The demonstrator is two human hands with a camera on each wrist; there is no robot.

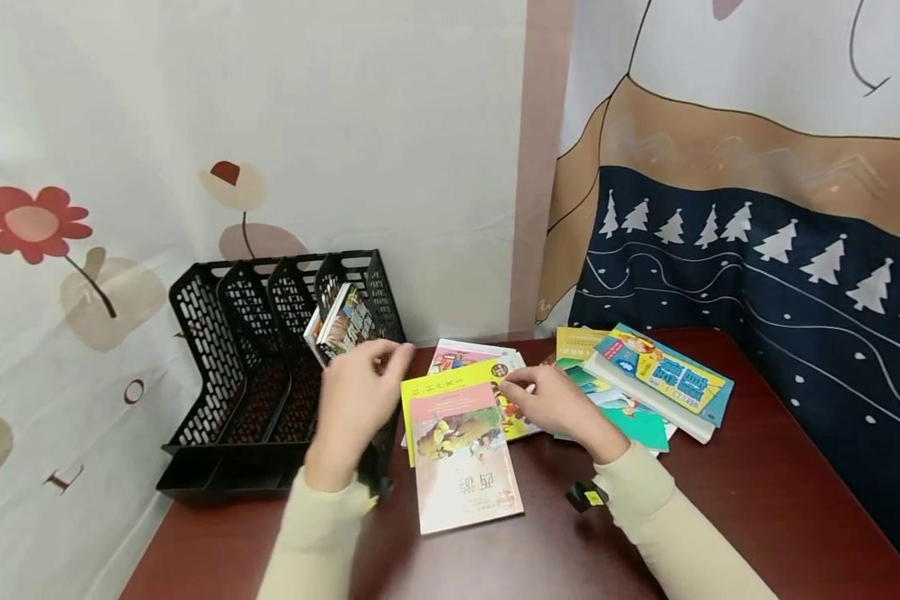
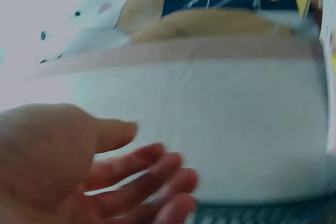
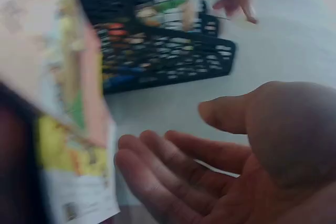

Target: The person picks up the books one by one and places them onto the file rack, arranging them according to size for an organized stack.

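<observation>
My left hand (image 1: 356,400) hovers in front of the black file rack (image 1: 277,450), and its loosely bent fingers hold nothing. In the left wrist view, the thumb and fingers of this left hand (image 2: 105,171) are spread apart. My right hand (image 1: 562,408) is beside the right edge of a yellow book (image 1: 450,382), its fingertips close over the cover. The right wrist view shows nothing between the relaxed fingers of this hand (image 3: 226,161). A pink-topped book (image 1: 465,483) lies partly over the yellow one. Several books (image 1: 348,321) lean in the rack's rightmost slot.
Another pile lies on the dark red table (image 1: 555,550) at the right, with a blue-and-yellow book (image 1: 675,375) on top and a green book (image 1: 633,425) under it. Behind the table hangs a printed curtain (image 1: 450,167). The rack stands at the table's left side.
</observation>
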